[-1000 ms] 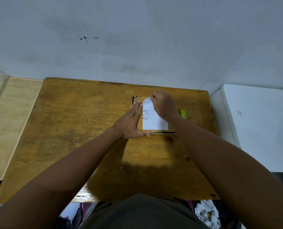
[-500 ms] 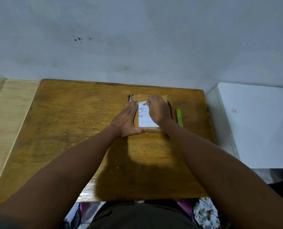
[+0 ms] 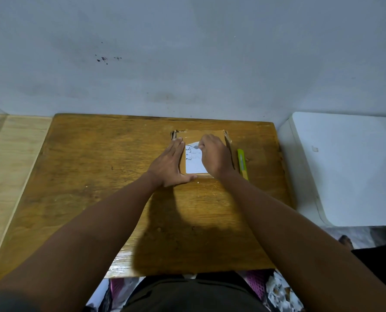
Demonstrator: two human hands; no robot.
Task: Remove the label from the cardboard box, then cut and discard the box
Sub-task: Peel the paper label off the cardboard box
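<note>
On table [image 3: 97, 176] | left hand [image 3: 168, 163] flat beside box [image 3: 210, 134] | right hand [image 3: 213, 155] grip pinches label [image 3: 194, 164]

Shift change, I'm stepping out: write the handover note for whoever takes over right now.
Left hand: flat and open, pressing the cardboard box's left edge on the wooden table.
Right hand: pinching the far end of the white label.
Done: the label's far end looks lifted; most is on the box.
Left: finish peeling, cut the box, discard it. A yellow-green cutter lies right of the box.
</note>
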